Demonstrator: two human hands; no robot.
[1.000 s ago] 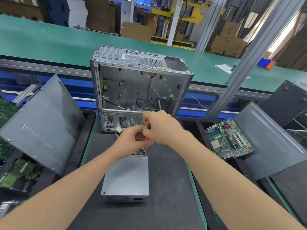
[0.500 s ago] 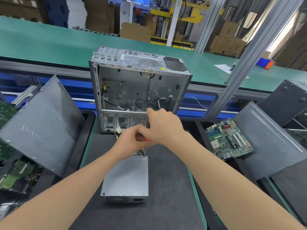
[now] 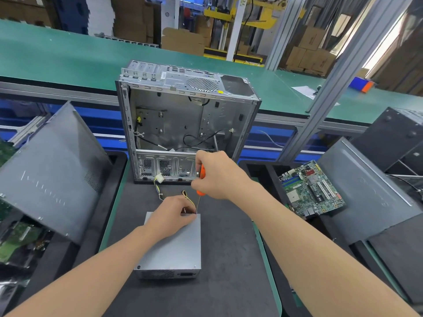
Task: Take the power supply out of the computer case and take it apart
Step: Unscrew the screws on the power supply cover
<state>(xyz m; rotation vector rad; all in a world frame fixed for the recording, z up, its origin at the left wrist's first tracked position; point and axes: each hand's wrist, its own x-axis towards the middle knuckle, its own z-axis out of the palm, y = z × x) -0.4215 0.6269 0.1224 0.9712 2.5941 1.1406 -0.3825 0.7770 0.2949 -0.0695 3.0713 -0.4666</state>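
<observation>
The grey power supply (image 3: 174,248) lies flat on the dark mat in front of me, its yellow and black cables (image 3: 159,186) trailing toward the open computer case (image 3: 183,120) that stands behind it. My right hand (image 3: 217,177) grips an orange-handled screwdriver (image 3: 201,179) held upright, its thin shaft reaching down to the far right corner of the power supply's top. My left hand (image 3: 174,218) rests on that far edge, fingers pinched right at the screwdriver's tip. What the fingers hold is too small to tell.
A grey side panel (image 3: 52,175) leans in a bin at the left. A green motherboard (image 3: 311,188) and another panel (image 3: 366,193) lie in the bin at the right. A green conveyor belt (image 3: 68,58) runs behind the case, with an aluminium post (image 3: 338,78) at its right.
My left hand dropped from the screwdriver handle onto the power supply's far edge. My right hand stayed up on the handle, and the shaft is now exposed between the two hands.
</observation>
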